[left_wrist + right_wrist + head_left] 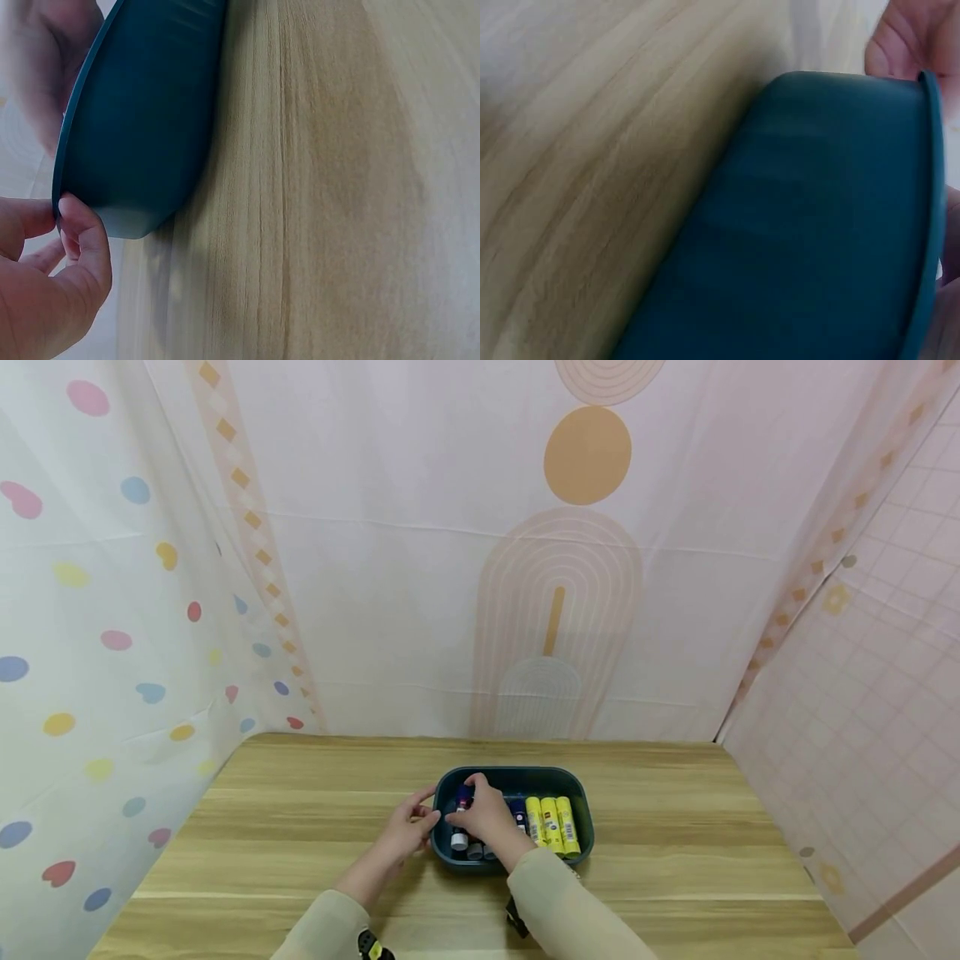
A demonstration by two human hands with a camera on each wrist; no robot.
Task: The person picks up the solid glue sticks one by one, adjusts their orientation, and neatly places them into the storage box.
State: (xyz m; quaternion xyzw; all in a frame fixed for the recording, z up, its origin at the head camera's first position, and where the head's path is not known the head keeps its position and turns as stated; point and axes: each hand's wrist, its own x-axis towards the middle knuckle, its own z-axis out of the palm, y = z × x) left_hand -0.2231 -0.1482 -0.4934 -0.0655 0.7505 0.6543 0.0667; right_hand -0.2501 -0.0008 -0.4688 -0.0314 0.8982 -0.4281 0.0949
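A dark green plastic bin stands on the table, holding a row of glue sticks. Pinched between thumb and fingers of my left hand is the bin's left rim; the left wrist view shows this grip on the bin wall up close. My right hand reaches inside the bin, its thumb and fingers around a dark purple glue stick with a white end, near the left wall. Beside it, several dark glue sticks are partly covered by this hand. Yellow glue sticks lie side by side at the right.
The wood-grain table extends to both sides of the bin and in front of it. Behind hangs a patterned cloth, with a dotted cloth at the left and a checked one at the right.
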